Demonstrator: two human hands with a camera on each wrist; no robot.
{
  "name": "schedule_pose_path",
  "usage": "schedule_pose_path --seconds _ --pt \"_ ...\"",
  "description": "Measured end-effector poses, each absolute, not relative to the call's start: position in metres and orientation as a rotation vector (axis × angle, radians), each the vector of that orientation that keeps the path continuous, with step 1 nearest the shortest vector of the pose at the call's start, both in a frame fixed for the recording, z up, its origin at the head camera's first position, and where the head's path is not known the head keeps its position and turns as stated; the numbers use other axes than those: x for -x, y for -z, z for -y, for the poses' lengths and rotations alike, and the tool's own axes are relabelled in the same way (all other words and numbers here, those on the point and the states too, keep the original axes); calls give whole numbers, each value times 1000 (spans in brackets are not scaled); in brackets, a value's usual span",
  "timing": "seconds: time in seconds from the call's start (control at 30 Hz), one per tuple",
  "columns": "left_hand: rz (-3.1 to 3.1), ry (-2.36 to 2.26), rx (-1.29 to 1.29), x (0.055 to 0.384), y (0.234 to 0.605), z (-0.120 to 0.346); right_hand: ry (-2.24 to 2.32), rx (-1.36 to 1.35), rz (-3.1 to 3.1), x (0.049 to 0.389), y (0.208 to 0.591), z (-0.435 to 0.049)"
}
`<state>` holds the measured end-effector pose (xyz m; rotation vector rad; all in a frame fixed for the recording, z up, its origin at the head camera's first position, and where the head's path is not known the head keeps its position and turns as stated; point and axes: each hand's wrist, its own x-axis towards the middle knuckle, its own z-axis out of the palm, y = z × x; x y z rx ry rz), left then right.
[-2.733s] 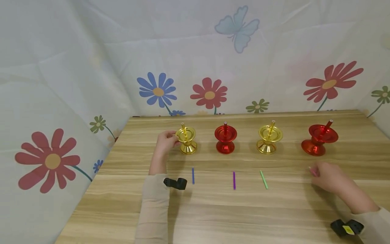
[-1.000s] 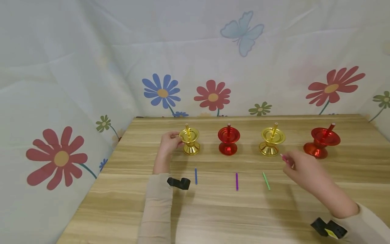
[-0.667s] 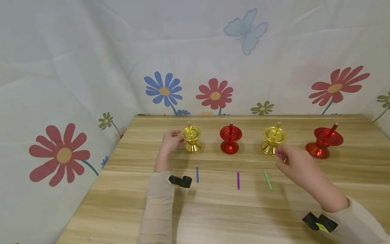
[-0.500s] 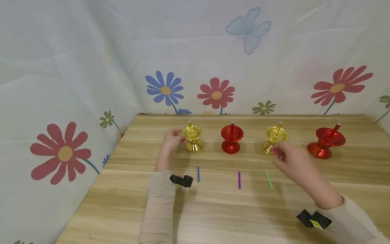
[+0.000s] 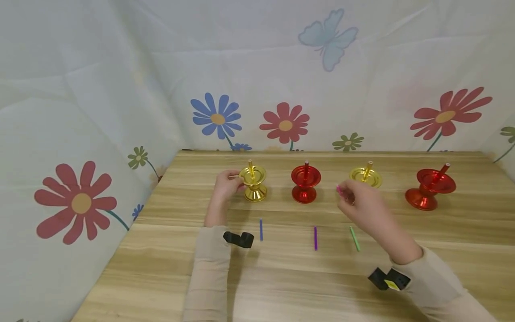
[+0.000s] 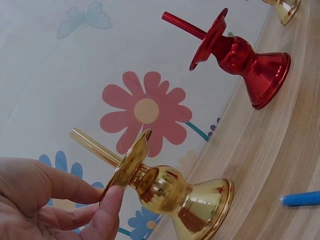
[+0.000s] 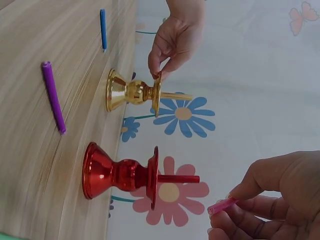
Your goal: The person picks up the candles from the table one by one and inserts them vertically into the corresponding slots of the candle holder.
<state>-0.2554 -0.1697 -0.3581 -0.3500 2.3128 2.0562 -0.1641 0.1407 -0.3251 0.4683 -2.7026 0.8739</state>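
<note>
At the left of the row stands a gold candle holder, its dish rim pinched between the thumb and fingers of my left hand. The holder's foot is on the table in the left wrist view. My right hand pinches a thin pink candle by one end, raised off the table. In the head view this hand covers the lower part of a second gold candle holder. A red candle holder stands between the hands, upright. Each holder has a thin tube rising from its dish.
A second red candle holder stands tilted-looking at the right. Nearer the front lie a blue candle, a purple candle and a green candle. A flowered cloth hangs behind the wooden table.
My right hand has carried the pink candle leftward, from in front of the right red holder to in front of the second gold one. My left hand stays at the left gold holder's rim.
</note>
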Motion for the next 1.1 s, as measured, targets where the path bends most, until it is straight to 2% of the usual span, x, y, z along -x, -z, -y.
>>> schedule_pose_path --seconds 0.53,1.1 --pt "-2325 -2058 327 257 353 168 -1007 -556 2646 193 322 -115" --pt "-2329 -2036 349 256 360 171 -1182 -678 2555 209 321 -79"
